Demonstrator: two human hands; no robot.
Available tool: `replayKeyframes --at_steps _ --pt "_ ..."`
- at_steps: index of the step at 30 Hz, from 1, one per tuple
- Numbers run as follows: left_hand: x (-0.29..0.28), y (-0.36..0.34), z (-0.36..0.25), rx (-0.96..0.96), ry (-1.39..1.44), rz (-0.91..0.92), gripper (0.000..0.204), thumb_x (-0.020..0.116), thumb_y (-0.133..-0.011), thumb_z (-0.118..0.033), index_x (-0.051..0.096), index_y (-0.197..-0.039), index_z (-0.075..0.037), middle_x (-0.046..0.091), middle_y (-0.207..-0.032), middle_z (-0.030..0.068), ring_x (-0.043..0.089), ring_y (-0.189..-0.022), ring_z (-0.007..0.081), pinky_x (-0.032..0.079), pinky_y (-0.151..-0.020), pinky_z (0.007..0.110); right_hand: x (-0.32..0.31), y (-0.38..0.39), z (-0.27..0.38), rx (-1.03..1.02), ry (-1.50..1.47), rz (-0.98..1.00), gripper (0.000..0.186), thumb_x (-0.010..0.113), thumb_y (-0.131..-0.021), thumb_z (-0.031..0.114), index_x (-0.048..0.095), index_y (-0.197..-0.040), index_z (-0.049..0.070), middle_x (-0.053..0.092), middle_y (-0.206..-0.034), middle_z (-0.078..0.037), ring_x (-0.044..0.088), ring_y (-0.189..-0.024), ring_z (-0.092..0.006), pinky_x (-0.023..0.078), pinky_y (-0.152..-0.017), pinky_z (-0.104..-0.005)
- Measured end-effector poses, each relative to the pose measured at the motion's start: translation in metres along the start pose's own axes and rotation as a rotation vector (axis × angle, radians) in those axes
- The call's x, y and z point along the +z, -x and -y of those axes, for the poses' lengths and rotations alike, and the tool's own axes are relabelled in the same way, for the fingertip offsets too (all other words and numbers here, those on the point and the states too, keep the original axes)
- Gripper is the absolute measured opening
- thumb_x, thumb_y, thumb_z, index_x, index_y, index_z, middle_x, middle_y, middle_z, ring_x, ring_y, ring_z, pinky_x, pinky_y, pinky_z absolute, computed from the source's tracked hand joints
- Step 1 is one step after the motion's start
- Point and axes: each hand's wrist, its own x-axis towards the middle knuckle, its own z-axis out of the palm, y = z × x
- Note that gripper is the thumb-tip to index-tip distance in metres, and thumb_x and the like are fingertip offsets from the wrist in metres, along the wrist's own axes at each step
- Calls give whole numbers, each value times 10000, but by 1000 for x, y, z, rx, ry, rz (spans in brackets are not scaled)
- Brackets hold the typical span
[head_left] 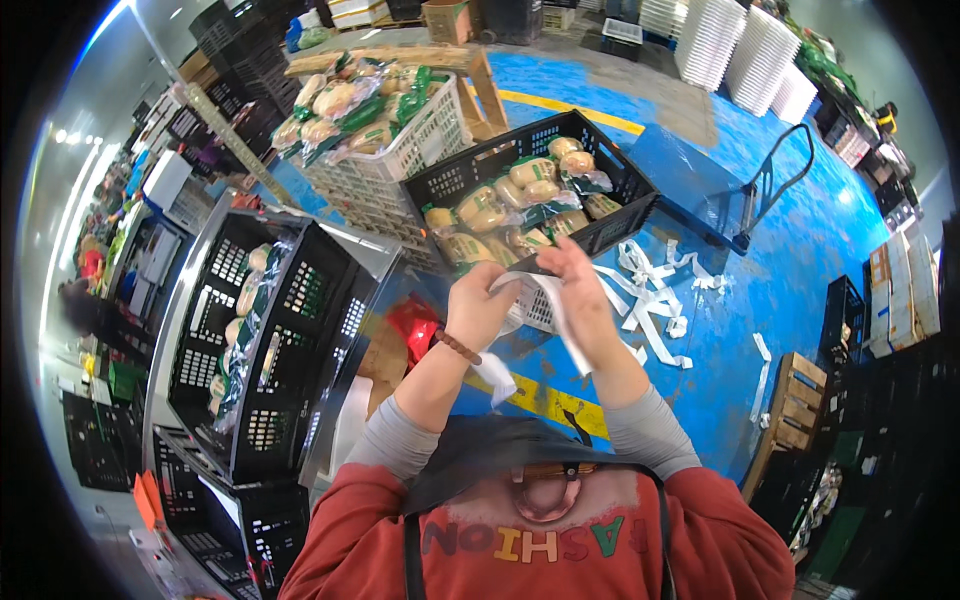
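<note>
My left hand (483, 308) is closed, pinching one end of a white paper strip (566, 325), perhaps label backing. The strip bends across to my right hand (583, 300) and hangs down along its palm. My right hand is slightly blurred; its fingers look stretched and apart, touching the strip. Just beyond both hands sits a black plastic crate (632, 208) of clear bags holding pale rounded vegetables (485, 212) with green-printed labels. Another white curled piece (494, 378) dangles below my left wrist.
Discarded white strips (655, 290) litter the blue floor at right. A blue flat trolley (690, 180) stands beyond. White stacked crates (400, 150) of bagged vegetables rise at far left. Nearer left, black crates (300, 370) stand beside a red bag (412, 325). A wooden pallet (795, 400) lies right.
</note>
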Motion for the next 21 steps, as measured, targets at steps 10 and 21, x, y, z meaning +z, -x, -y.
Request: replayKeyframes --at_steps 10,21 --pt "-3 -23 -13 -59 1062 96 175 524 -854 21 507 -1003 -70 618 -914 82 620 -803 168 531 -663 292 -17 3 -19 295 -129 -55 475 597 -842 134 435 -1280 46 566 -1193 -98 540 -1077 -190 427 -908 -328" --pt "-89 -87 -50 189 1127 107 218 538 -842 -46 545 -1059 -69 596 -1035 65 599 -897 189 521 -734 336 -15 34 -45 442 1150 -50 279 696 -712 307 680 -861 72 639 -702 -92 593 -635 -267 470 -620 -379"
